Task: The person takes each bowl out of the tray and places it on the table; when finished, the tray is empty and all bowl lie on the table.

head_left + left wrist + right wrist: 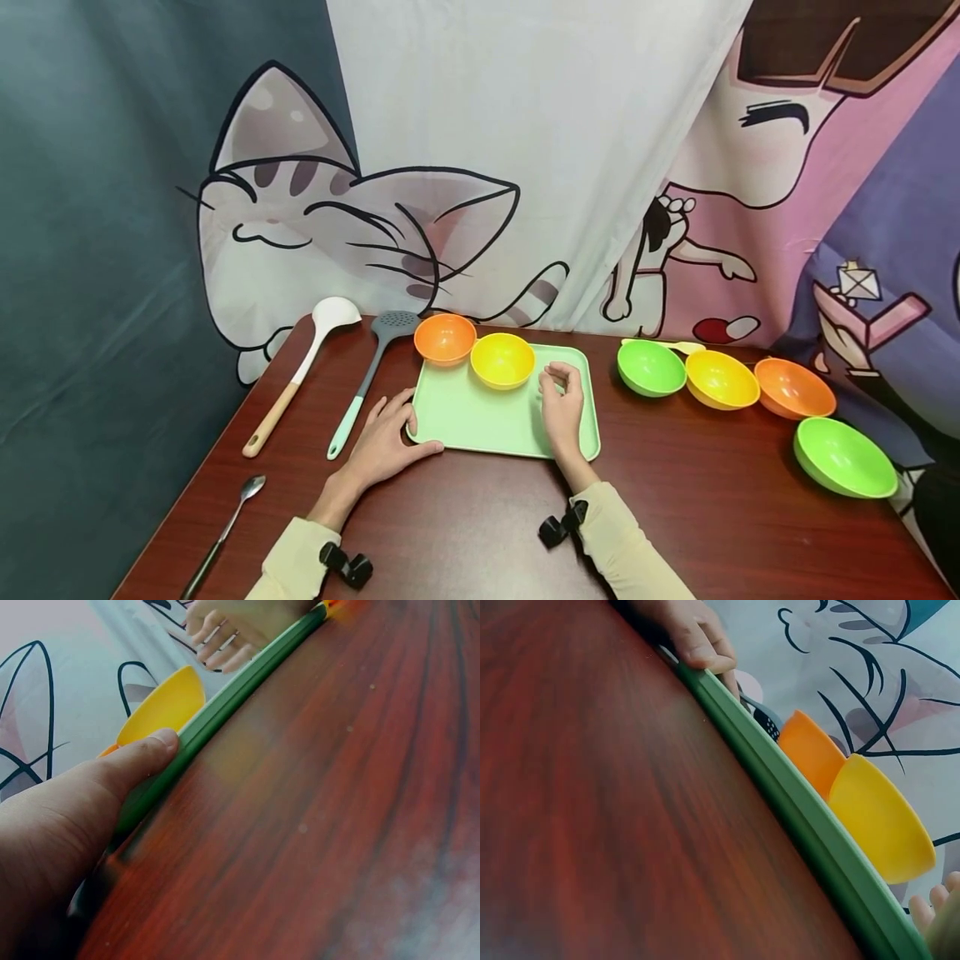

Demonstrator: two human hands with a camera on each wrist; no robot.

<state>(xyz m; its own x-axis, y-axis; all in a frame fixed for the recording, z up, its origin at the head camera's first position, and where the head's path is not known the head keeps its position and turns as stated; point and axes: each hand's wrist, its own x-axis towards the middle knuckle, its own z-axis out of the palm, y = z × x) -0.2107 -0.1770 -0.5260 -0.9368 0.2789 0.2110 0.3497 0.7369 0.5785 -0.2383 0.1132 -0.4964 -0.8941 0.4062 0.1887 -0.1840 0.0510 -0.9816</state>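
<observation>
A light green rectangular tray lies on the table in the head view. My left hand grips its near left corner, fingers at the left edge and thumb on the front rim. The left wrist view shows that thumb on the rim. My right hand is over the tray's right side, fingers loosely bent and holding nothing. Near the tray's far edge stands a yellow bowl. Beside it, an orange bowl overlaps the tray's far left corner.
Left of the tray lie a slotted turner, a white ladle with a wooden handle and a metal spoon. To the right stand a green bowl, a yellow bowl, an orange bowl and a larger green bowl.
</observation>
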